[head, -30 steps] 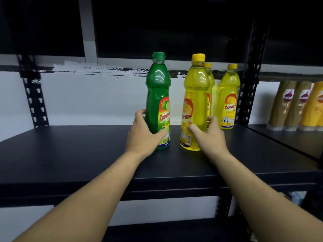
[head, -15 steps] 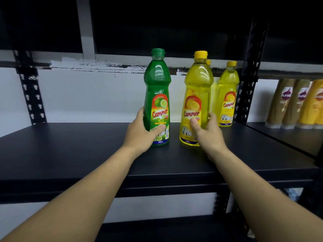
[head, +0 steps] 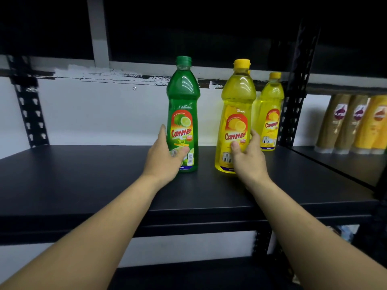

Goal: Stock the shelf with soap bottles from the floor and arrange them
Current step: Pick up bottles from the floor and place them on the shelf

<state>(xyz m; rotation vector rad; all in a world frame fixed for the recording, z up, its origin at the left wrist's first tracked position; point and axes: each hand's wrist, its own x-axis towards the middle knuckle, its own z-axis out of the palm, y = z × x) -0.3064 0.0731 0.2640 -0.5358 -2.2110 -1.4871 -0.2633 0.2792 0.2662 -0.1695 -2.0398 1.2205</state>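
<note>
The black shelf (head: 83,181) spans the whole width. The green bottle (head: 184,97) stands upright on it, a little left of the middle and about halfway back, and every place below is given from that bottle.

Behind the green bottle runs a white wall (head: 94,114) with a chipped dark strip along its top. Far to the bottle's left a perforated black post (head: 29,114) rises at the back of the shelf. To its right, past the yellow bottles, stands a second post (head: 293,105). Beyond that, well to the green bottle's right, a row of tan and gold bottles (head: 354,122) stands on a neighbouring shelf.

Just to the right of the green bottle, with a clear gap between them, the front yellow bottle (head: 236,109) stands on the shelf with its "Cammer" label facing forward. Further right and further back is the rear yellow bottle (head: 271,105), close to the second post. The green bottle has a green cap, and its lime label is also turned to the front.

The left hand (head: 165,158) grips the green bottle low down. The thumb lies across the lower label, and the fingers (head: 163,131) curl round the bottle's left side and out of sight. The right hand (head: 249,158), to the green bottle's right, holds the front yellow bottle near its base, thumb on the front and fingers wrapped round its right side. Both forearms reach in over the shelf's front edge.
</note>
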